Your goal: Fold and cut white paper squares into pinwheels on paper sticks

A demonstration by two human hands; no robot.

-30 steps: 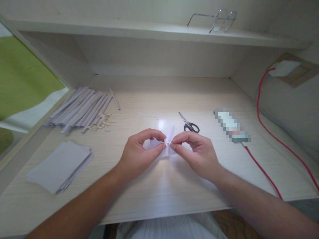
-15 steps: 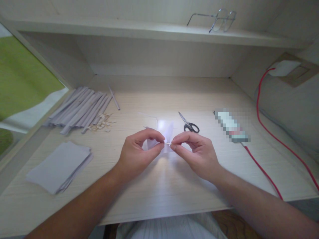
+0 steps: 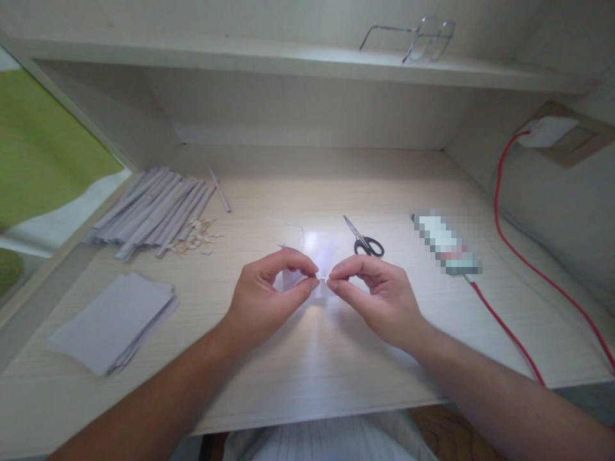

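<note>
Rolled paper sticks (image 3: 154, 211) lay at the table's (image 3: 298, 358) back-left, paper scraps (image 3: 196, 237) just right of them. Sheet stack (image 3: 113, 320) sat near the front-left edge. Scissors (image 3: 364, 238) lay mid-table, cable (image 3: 509, 330) ran to the front-right edge. Glasses (image 3: 413, 38) sat on the shelf (image 3: 240, 57) above.

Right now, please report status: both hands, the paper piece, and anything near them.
Left hand and right hand both pinching the small white paper piece above the desk. Scissors lying just behind the right hand, not touching.
</note>
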